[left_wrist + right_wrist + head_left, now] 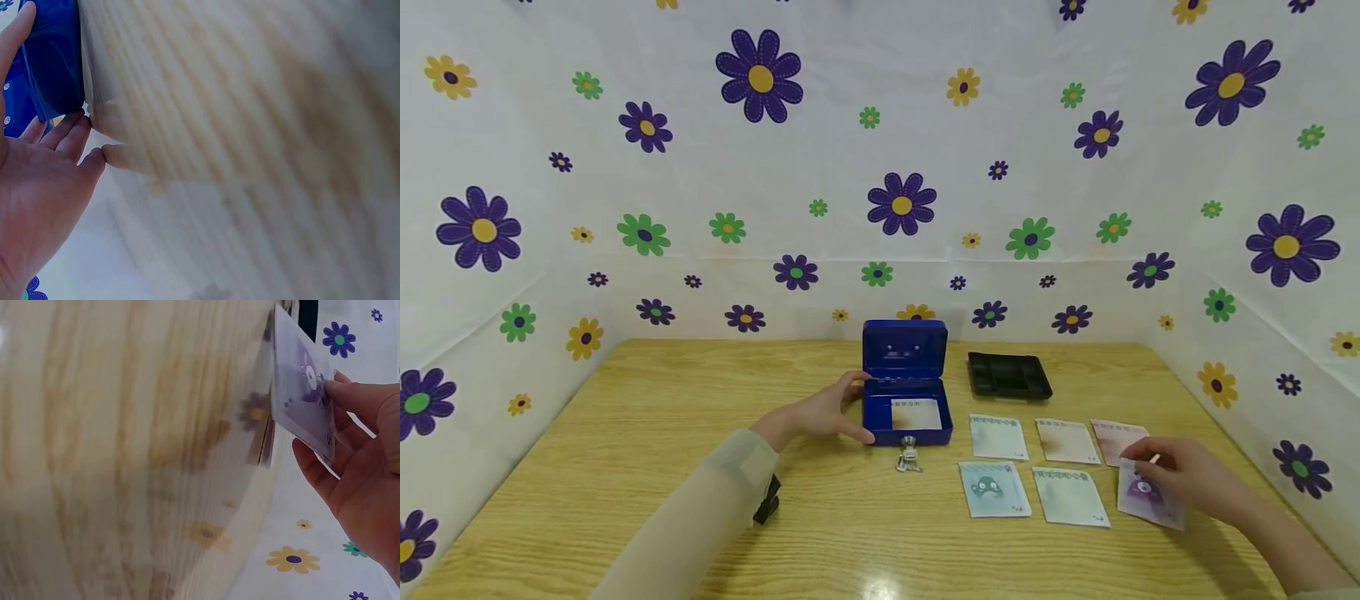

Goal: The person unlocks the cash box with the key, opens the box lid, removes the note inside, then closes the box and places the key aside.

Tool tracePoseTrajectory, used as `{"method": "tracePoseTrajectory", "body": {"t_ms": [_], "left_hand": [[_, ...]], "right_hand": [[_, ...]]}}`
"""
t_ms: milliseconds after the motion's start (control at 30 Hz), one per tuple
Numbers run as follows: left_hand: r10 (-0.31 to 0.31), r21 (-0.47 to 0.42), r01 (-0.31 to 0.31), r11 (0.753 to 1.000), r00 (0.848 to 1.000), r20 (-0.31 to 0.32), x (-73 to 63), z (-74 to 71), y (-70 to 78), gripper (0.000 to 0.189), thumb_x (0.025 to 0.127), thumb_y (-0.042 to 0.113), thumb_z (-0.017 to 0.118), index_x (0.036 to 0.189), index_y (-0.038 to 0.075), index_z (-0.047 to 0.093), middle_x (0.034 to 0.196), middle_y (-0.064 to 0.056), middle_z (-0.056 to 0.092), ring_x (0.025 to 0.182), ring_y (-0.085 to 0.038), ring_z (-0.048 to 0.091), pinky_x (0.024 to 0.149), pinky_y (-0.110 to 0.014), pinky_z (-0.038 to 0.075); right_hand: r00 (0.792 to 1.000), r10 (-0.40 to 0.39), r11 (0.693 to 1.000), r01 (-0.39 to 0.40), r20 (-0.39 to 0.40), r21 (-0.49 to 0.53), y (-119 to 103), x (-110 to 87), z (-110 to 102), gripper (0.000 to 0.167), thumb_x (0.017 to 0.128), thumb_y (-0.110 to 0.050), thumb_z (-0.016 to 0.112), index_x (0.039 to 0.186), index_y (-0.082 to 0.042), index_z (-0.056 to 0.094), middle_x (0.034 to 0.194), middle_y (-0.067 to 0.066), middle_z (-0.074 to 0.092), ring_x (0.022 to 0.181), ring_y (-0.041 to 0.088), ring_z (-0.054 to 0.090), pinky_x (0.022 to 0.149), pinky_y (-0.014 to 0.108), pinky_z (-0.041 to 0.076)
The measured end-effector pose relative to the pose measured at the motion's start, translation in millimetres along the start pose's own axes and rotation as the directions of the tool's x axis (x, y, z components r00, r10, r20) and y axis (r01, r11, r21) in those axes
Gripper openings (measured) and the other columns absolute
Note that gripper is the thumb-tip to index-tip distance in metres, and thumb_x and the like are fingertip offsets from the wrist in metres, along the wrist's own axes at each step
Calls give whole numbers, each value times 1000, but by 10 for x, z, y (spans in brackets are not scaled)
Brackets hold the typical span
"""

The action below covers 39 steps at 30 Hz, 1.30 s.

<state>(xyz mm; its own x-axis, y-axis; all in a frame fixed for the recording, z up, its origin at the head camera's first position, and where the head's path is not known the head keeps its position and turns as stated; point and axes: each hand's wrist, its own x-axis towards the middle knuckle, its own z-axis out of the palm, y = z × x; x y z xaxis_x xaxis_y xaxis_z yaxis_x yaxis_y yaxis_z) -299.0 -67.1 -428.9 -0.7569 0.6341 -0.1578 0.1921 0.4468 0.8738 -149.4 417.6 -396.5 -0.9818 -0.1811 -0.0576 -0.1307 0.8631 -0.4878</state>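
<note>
A blue metal cash box (887, 437) stands with its lid raised, a pale brown-tinted paper card (917, 415) lying inside. My left hand (822, 410) holds the box by its left side, thumb at the front corner and fingers at the back. Small keys (908, 458) hang from the lock at the front. In my right hand (1191, 473) a square purple card (1152, 503) with a cartoon creature is pinched between thumb and fingers. The right wrist view shows this card (300, 378) tilted up. Behind it lies a pink card (1116, 435), partly hidden by my fingers.
Several more paper cards lie in two rows right of the box, among them a green one with a cartoon face (994, 490). A black compartment tray (1009, 376) sits behind them. Flower-printed sheets (835, 158) wall in the wooden table (865, 533).
</note>
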Motion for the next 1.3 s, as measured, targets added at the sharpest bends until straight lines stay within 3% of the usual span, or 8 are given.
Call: {"method": "tracePoseTrajectory", "body": {"t_ms": [233,600,933,1100,1300], "left_hand": [[-5,-11,5,1000,1000,4,-18,5,-1,91,79,17,83,147,14,23,153,-16,30,143,-30,24,115,-46,17],[-6,7,6,1000,1000,-5,-12,9,-9,90,79,20,84,146,15,24,153,-16,30,142,-30,24,115,-47,17],[-23,26,24,999,1000,-10,-9,6,14,91,78,21,84,147,15,23,153,-16,30,142,-29,25,115,-46,17],[-28,33,29,999,1000,-13,-5,2,18,91,78,21,84,146,16,24,153,-16,30,142,-29,25,115,-46,17],[-32,44,32,999,999,-18,-3,-8,23,93,78,23,84,147,16,23,154,-16,30,142,-29,25,115,-47,17]], "right_hand": [[993,-103,995,102,56,6,83,32,83,12,89,-2,65,101,-4,69,94,2,66,76,3,54,67,26,50],[999,-40,999,41,28,-12,40,115,146,12,86,-1,69,98,-6,69,89,-2,64,77,6,54,67,26,50],[996,-81,996,80,-48,-27,-6,130,174,12,85,-2,71,96,-7,69,87,-4,63,75,2,53,66,26,50],[986,-136,991,136,-99,-9,-208,241,121,12,89,-6,69,100,-4,70,88,-4,65,76,4,55,66,26,50],[978,-189,982,190,-92,-4,-632,518,155,13,92,-11,67,104,-6,69,92,-4,65,81,11,58,72,29,52]]}}
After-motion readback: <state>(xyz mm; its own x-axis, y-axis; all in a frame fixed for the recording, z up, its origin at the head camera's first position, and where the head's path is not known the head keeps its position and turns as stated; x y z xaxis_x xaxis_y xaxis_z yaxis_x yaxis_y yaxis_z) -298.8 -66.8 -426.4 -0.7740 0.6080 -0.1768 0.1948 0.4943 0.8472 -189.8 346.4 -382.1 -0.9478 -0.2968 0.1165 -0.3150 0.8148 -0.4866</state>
